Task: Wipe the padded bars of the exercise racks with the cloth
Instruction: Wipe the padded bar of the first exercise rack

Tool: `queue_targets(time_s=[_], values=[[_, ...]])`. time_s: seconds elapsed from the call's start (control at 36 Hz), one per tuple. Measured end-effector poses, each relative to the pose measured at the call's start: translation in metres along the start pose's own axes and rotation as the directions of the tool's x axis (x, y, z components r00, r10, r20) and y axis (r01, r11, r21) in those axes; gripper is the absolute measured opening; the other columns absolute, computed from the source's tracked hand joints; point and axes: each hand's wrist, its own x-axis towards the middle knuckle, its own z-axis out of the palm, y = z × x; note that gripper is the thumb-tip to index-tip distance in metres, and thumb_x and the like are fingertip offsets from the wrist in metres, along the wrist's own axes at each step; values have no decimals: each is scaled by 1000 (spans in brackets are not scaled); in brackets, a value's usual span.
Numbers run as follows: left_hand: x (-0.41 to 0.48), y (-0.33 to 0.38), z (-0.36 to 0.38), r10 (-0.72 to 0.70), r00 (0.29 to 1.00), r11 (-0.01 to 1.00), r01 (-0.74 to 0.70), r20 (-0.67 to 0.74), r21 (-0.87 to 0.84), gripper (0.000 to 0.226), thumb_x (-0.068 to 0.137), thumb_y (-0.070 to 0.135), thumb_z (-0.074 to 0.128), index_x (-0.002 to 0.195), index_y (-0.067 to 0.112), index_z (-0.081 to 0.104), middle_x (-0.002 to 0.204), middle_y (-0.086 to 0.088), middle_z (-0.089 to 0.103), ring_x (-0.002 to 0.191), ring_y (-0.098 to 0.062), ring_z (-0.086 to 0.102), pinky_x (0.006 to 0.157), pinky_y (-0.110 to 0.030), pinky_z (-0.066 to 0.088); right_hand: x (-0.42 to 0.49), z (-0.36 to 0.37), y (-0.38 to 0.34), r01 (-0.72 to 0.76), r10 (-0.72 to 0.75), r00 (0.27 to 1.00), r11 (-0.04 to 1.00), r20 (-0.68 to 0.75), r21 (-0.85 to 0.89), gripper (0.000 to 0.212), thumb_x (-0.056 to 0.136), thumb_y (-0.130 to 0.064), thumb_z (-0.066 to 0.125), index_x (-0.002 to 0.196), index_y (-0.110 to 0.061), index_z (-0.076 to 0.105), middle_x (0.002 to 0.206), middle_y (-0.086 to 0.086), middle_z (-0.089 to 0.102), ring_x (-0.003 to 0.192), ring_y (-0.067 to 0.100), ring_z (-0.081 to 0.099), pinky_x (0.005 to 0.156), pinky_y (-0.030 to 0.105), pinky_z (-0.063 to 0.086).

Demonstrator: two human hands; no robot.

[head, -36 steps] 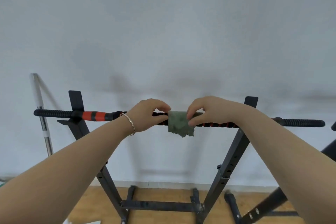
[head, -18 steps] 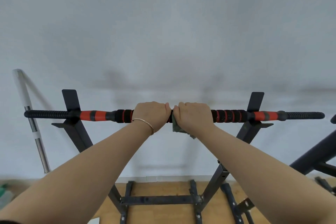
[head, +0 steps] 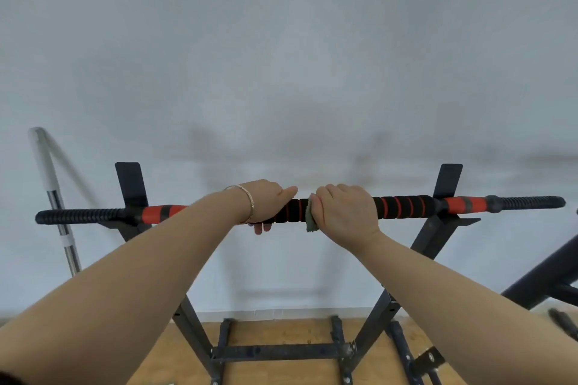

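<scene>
Head view: the green cloth, wrapped on the padded bar under the right hand, could bunch and slip free if that grip loosens mid-stroke. Reaching forward, its fingers curl over cloth and bar, while the left hand, at its 9 o'clock, grips bare foam.

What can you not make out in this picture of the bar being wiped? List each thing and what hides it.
Head view:
1. Cloth: mostly under the right hand; only an edge shows.
2. Bar: padding hidden where the left hand and right hand grip.
3. Second rack: cut off by the right edge.
4. Steel pole: lower end behind the left forearm.
</scene>
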Motion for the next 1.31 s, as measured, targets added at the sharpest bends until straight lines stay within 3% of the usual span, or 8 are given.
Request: queue_targets(time_s=[0.14, 0.33, 0.47, 0.58, 0.92, 1.06, 1.17, 1.31], values=[[10, -8, 14, 282, 940, 759, -97, -190, 643, 25, 97, 21, 41, 121, 16, 38, 72, 1, 45, 70, -26, 54, 57, -33, 42, 12, -1, 3, 101, -64, 978, 978, 200, -181, 20, 77, -8, 56, 65, -15, 42, 54, -3, 23, 41, 18, 27, 46, 22, 21], [2, -19, 40, 375, 837, 694, 32, -399, 719, 15, 91, 17, 57, 103, 16, 49, 72, 0, 40, 54, -22, 44, 50, -29, 46, 55, -15, 14, 220, -166, 782, 975, 600, -17, 27, 101, -21, 31, 79, -13, 43, 75, 2, 45, 79, 26, 48, 66, 33, 36], [3, -5, 13, 156, 940, 906, -13, -304, 423, 15, 99, 23, 41, 107, 13, 48, 76, 2, 53, 72, -26, 59, 62, -35, 49, 17, -12, -1, 104, -58, 955, 984, 292, -146, 21, 83, -18, 59, 69, -16, 43, 55, -4, 34, 46, 20, 33, 47, 24, 22], [7, 3, 0, -13, 998, 993, 20, -59, 115, 60, 103, 45, 15, 83, 8, 57, 70, -6, 71, 61, -23, 69, 65, -29, 50, -3, 2, -1, -11, 10, 997, 1000, -77, -16, 34, 98, -22, 39, 66, -18, 47, 56, -2, 39, 48, 22, 35, 49, 33, 25], [-5, -16, 43, 361, 824, 711, 59, -436, 701, 29, 94, 19, 32, 107, 18, 57, 66, 3, 38, 52, -22, 40, 48, -25, 37, 42, -13, 7, 100, -15, 858, 985, 514, -139, 26, 98, -10, 38, 73, -14, 33, 65, -1, 39, 67, 25, 46, 51, 27, 29], [-2, -1, 16, 150, 917, 927, -1, -369, 374, 12, 96, 20, 40, 85, 18, 36, 72, -1, 50, 71, -26, 53, 60, -32, 45, 16, -7, 0, 107, -53, 963, 975, 264, -193, 34, 67, -15, 72, 64, -17, 37, 49, -7, 18, 40, 18, 29, 47, 19, 15], [1, 9, -2, 8, 998, 1000, -7, -65, 22, 52, 100, 42, 20, 82, 11, 59, 70, -5, 73, 68, -25, 67, 72, -35, 51, -5, 0, -4, -4, 2, 990, 1000, -142, -14, 28, 93, -18, 50, 65, -17, 45, 55, -2, 38, 48, 21, 34, 47, 33, 27], [0, 9, 15, 177, 949, 850, -13, -262, 526, 25, 98, 21, 28, 105, 14, 51, 70, -1, 53, 54, -19, 45, 53, -28, 32, -1, -2, -4, -5, -1, 994, 998, -106, -57, 29, 92, -18, 45, 63, -18, 42, 55, -3, 30, 44, 21, 32, 44, 31, 28]])
